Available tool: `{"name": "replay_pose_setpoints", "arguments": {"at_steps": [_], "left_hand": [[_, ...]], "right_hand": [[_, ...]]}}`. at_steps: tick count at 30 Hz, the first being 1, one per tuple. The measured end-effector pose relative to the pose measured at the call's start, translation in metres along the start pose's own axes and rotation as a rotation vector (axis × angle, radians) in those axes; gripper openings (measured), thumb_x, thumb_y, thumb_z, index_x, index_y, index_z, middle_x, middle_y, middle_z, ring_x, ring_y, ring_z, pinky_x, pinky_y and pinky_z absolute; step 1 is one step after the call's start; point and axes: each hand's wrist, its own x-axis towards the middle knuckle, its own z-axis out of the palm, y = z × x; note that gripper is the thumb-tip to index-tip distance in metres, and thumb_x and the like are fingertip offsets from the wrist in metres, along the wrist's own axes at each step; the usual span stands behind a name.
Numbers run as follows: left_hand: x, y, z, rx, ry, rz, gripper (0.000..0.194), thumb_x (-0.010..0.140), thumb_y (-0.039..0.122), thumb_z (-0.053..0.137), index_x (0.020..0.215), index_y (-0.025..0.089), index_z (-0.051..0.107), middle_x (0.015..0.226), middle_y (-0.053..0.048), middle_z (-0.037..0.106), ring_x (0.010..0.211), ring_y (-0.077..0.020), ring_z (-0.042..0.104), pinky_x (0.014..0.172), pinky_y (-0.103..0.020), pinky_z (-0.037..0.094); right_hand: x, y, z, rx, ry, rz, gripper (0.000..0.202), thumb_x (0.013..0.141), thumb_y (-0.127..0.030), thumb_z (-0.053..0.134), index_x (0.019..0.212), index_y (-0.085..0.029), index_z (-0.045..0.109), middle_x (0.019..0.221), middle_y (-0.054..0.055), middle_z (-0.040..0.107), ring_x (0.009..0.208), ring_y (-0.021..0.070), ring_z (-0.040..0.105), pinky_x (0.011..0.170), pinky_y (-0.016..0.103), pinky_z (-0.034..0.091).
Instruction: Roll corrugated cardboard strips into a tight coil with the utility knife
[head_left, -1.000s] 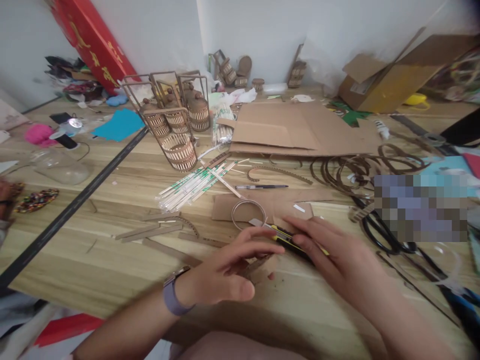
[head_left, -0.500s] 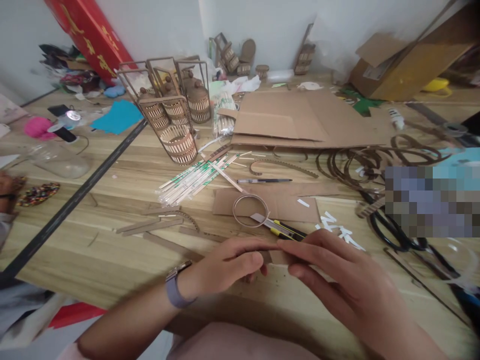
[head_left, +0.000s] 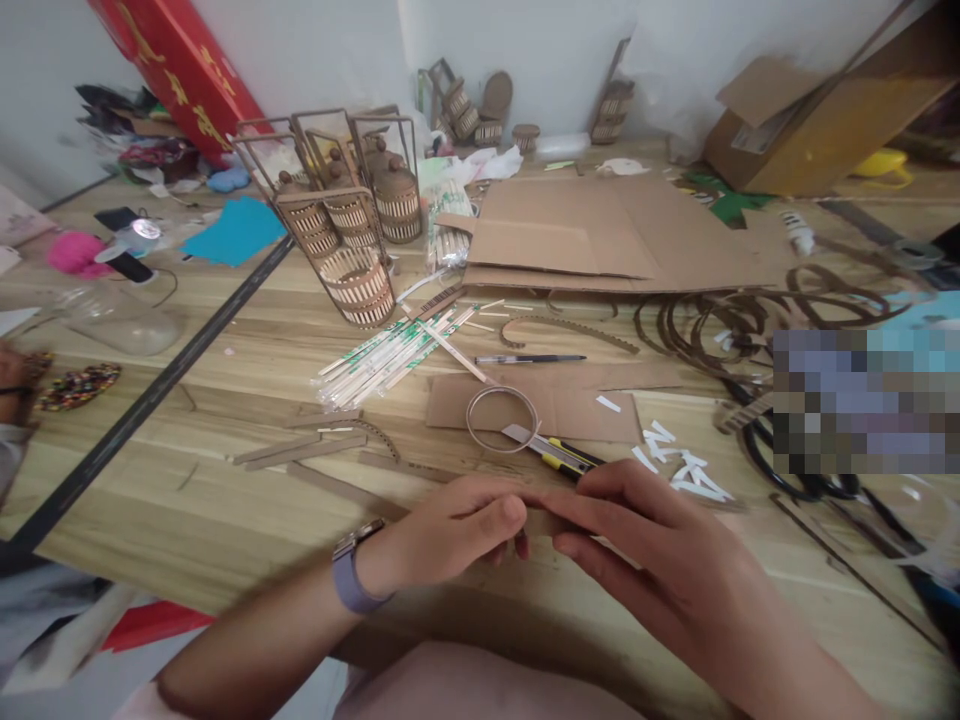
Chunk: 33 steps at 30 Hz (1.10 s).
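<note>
Low at the centre, my left hand (head_left: 457, 530), with a watch on its wrist, is closed on a small piece of brown cardboard (head_left: 546, 522). My right hand (head_left: 667, 560) reaches in from the right, its thumb and fingers on the other end of that piece. Fingers cover most of the piece, so its shape is hard to make out. Just beyond the hands lies a yellow-and-black utility knife (head_left: 562, 455) with its blade out. A thin brown ring (head_left: 469, 420) rests beside the blade, over a flat cardboard piece (head_left: 585, 420).
Cut cardboard strips (head_left: 307, 450) lie to the left, white paper bits (head_left: 679, 465) to the right. Farther off are wooden sticks (head_left: 390, 355), a pen (head_left: 529, 359), small lidded baskets (head_left: 356, 285), cardboard sheets (head_left: 562, 240) and coiled brown strips (head_left: 690, 325). Another person's hand (head_left: 11, 375) shows far left.
My right hand has moved slightly left, closer to my left hand, and less of the cardboard piece shows between them. My left hand has hardly moved.
</note>
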Motion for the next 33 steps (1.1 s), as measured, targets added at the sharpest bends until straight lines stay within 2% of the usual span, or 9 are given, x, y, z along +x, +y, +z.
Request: {"name": "replay_pose_setpoints", "arguments": {"at_steps": [6,10,15,17,19,21,25,33], "left_hand": [[0.0,0.0,0.001,-0.006,-0.003,0.001,0.077,0.084,0.078,0.041,0.116,0.014,0.068,0.085,-0.008,0.06,0.065,-0.0131,0.05,0.059,-0.024,0.045],[0.001,0.002,0.001,0.002,0.022,-0.009,0.068,0.084,0.074,0.048,0.105,0.013,0.069,0.085,-0.006,0.06,0.066,-0.0123,0.051,0.059,-0.023,0.044],[0.001,0.004,0.002,0.032,0.065,-0.013,0.042,0.092,0.049,0.054,0.106,0.013,0.069,0.075,-0.002,0.058,0.064,-0.0111,0.05,0.059,-0.022,0.04],[0.001,0.005,0.003,0.062,0.083,0.013,0.036,0.091,0.039,0.055,0.113,0.013,0.068,0.083,-0.004,0.064,0.071,-0.0135,0.055,0.066,-0.025,0.044],[0.0,0.006,0.004,0.06,0.096,0.049,0.04,0.088,0.034,0.056,0.122,0.015,0.063,0.105,-0.009,0.069,0.09,-0.019,0.061,0.08,-0.031,0.048],[-0.001,0.007,0.005,0.037,0.099,0.075,0.048,0.086,0.032,0.058,0.13,0.015,0.057,0.12,-0.013,0.066,0.106,-0.0243,0.061,0.09,-0.037,0.048],[-0.004,0.006,0.006,0.056,0.104,0.11,0.053,0.085,0.032,0.06,0.135,0.017,0.051,0.116,-0.012,0.068,0.107,-0.0257,0.063,0.091,-0.039,0.05],[-0.007,0.008,0.007,0.087,0.102,0.21,0.048,0.086,0.026,0.057,0.133,0.016,0.051,0.117,-0.013,0.068,0.106,-0.0253,0.065,0.091,-0.039,0.051]], "right_hand": [[0.001,0.001,-0.002,-0.094,-0.034,-0.052,0.025,0.095,-0.024,0.055,0.117,-0.025,0.068,0.093,0.005,0.064,0.076,0.0137,0.066,0.066,0.024,0.056],[0.001,0.0,-0.001,-0.12,-0.028,-0.064,0.023,0.096,-0.026,0.054,0.113,-0.024,0.069,0.091,0.005,0.064,0.072,0.0139,0.065,0.064,0.026,0.055],[0.0,-0.002,0.006,-0.095,0.017,-0.042,0.023,0.099,-0.027,0.049,0.11,-0.025,0.069,0.092,0.005,0.065,0.076,0.0147,0.064,0.069,0.028,0.052],[0.0,-0.003,0.008,-0.086,0.039,-0.062,0.023,0.098,-0.028,0.05,0.108,-0.026,0.07,0.092,0.006,0.066,0.079,0.0163,0.064,0.069,0.03,0.051],[0.0,-0.003,0.008,-0.081,0.049,-0.076,0.022,0.097,-0.029,0.052,0.107,-0.026,0.071,0.091,0.006,0.066,0.079,0.0179,0.063,0.069,0.033,0.048],[0.001,-0.003,0.007,-0.07,0.039,-0.066,0.02,0.095,-0.029,0.055,0.108,-0.027,0.071,0.088,0.005,0.065,0.078,0.0185,0.061,0.069,0.034,0.047],[-0.001,-0.003,0.008,-0.008,0.038,-0.042,0.02,0.095,-0.031,0.057,0.108,-0.028,0.072,0.08,0.004,0.06,0.076,0.0176,0.06,0.068,0.032,0.049],[0.0,-0.006,0.015,0.126,0.081,-0.07,0.02,0.096,-0.026,0.055,0.108,-0.022,0.071,0.085,0.004,0.064,0.077,0.014,0.067,0.064,0.023,0.057]]}}
